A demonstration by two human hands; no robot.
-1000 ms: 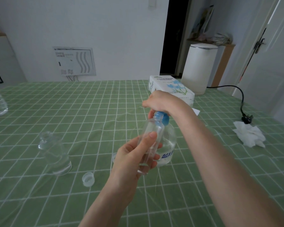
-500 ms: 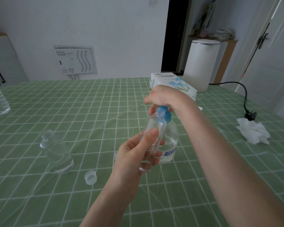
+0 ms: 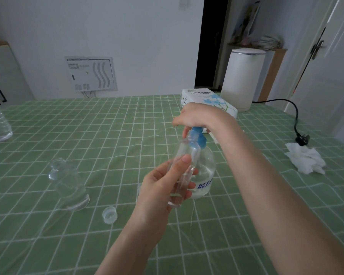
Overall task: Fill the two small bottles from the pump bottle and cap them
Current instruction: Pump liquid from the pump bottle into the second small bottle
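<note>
Clear plastic: grips one small bottle (image 3: 184, 165) in the left hand (image 3: 159, 191), thumb and fingers curled round it, mouth tilted up beside the blue pump. Curls the right hand (image 3: 195, 118) over the top of the pump bottle (image 3: 207, 167), standing on the green tablecloth (image 3: 107, 126). Leaves the second small bottle (image 3: 68, 183) and a loose cap (image 3: 109, 214) at left.

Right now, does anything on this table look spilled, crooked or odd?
No spill shows. A crumpled tissue lies at the right beside an unplugged power plug, and a loose cap lies near the open small bottle. Otherwise nothing stands out.
</note>
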